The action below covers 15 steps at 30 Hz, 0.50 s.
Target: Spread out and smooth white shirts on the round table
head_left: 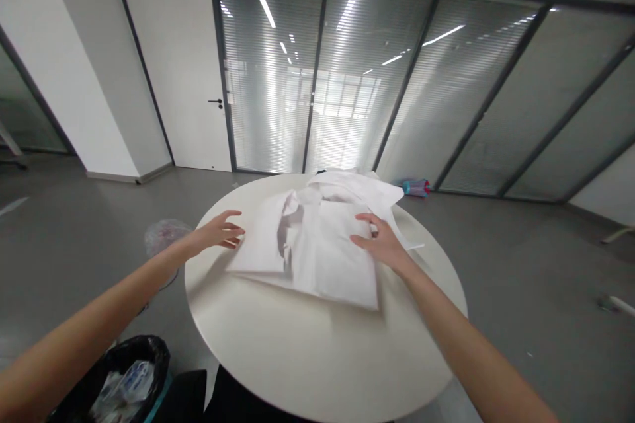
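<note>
A white shirt (pixel 317 238) lies partly folded on a round white table (pixel 307 350), with more white cloth bunched behind it at the far edge. My left hand (pixel 218 231) hovers with fingers spread at the shirt's left edge, touching or just short of the cloth. My right hand (pixel 380 238) rests flat on the right side of the shirt, fingers apart, pressing it down.
A black bin (pixel 124 377) with rubbish stands on the floor at the lower left. A clear plastic bag (pixel 163 238) lies on the grey floor left of the table. A blue and red object (pixel 415 188) sits by the glass wall beyond.
</note>
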Available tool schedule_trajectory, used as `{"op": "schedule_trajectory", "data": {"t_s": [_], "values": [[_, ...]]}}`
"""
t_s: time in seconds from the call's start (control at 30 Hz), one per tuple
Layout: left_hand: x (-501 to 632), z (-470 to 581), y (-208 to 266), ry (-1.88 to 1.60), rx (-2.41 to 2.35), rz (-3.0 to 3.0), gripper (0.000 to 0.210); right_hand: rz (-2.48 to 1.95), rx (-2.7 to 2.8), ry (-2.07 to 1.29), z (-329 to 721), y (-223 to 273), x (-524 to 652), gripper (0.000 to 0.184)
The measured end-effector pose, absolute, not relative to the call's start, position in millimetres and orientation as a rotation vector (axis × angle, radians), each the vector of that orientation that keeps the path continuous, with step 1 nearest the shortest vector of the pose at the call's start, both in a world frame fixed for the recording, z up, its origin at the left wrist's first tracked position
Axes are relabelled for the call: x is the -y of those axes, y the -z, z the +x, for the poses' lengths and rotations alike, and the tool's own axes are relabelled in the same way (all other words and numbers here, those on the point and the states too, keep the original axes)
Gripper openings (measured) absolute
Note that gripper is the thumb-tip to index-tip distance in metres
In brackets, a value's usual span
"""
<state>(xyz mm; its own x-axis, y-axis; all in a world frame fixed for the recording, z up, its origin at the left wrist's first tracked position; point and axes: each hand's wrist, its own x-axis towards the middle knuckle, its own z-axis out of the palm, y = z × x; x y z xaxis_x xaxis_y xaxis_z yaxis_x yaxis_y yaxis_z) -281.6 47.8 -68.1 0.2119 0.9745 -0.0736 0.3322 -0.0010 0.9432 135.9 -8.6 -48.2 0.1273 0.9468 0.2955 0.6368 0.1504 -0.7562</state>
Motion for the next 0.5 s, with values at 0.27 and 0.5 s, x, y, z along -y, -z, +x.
{"op": "schedule_trajectory", "data": {"t_s": [0.27, 0.5], "values": [[-27.7, -179.0, 89.1, -0.423, -1.067, 2.546, 0.046, -1.249, 2.547, 0.092, 96.8, 84.4, 16.2, 0.055], [-40.6, -178.6, 79.0, -0.437, -1.247, 2.432, 0.025, -1.325, 2.463, 0.431, 104.3, 72.0, 13.8, 0.028]]}}
